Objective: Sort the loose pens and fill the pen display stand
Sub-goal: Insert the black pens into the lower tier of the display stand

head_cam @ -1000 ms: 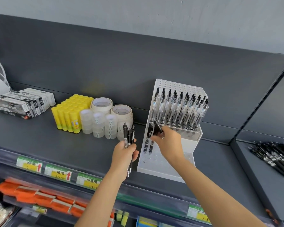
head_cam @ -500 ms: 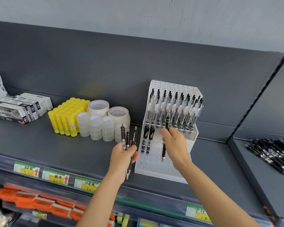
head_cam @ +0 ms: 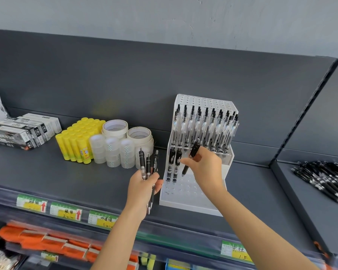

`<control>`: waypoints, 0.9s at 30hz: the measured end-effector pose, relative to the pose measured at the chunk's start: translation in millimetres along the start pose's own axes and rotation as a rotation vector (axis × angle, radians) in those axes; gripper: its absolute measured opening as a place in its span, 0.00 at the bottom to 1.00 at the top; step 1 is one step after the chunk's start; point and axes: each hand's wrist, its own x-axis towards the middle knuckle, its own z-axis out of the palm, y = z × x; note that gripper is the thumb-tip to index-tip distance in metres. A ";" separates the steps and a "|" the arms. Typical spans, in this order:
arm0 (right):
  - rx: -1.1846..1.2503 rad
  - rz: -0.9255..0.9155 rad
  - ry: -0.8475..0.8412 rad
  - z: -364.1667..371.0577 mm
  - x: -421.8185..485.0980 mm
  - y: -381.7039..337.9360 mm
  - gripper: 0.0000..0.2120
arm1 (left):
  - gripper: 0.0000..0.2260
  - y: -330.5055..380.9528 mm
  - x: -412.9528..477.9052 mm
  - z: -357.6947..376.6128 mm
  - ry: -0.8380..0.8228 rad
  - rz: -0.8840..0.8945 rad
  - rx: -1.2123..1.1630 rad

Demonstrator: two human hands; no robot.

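Gripping pen (head_cam: pixel 194 150); price tag (head_cam: pixel 102 221) "双面胶"

Stand (head_cam: pixel 191 208): white plastic, smooth, faint gloss.
Clear pens (head_cam: pixel 205 129), upper tier: transparent glossy plastic, black caps.
Black pens (head_cam: pixel 147 164), 9 o'clock of stand: glossy plastic, shiny metal tips.
Pen (head_cam: pixel 186 169), over lower tier: black plastic.
Shelf (head_cam: pixel 47 172): dark grey, matt, smooth.
Glue sticks (head_cam: pixel 74 141), 10 o'clock: glossy yellow plastic.
Tape (head_cam: pixel 111 151), beside: clear shiny film; rolls (head_cam: pixel 115 126) behind, matt cream paper.
Boxes (head_cam: pixel 23 131), far 9 o'clock: printed card.
Wall (head_cam: pixel 164 20), 12 o'clock: pale, matt, slightly rough.
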 end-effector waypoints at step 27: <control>-0.411 0.000 -0.196 5.4 -5.7 15.5 0.21 | 0.04 11.8 -18.8 -6.3 -0.109 0.026 -0.003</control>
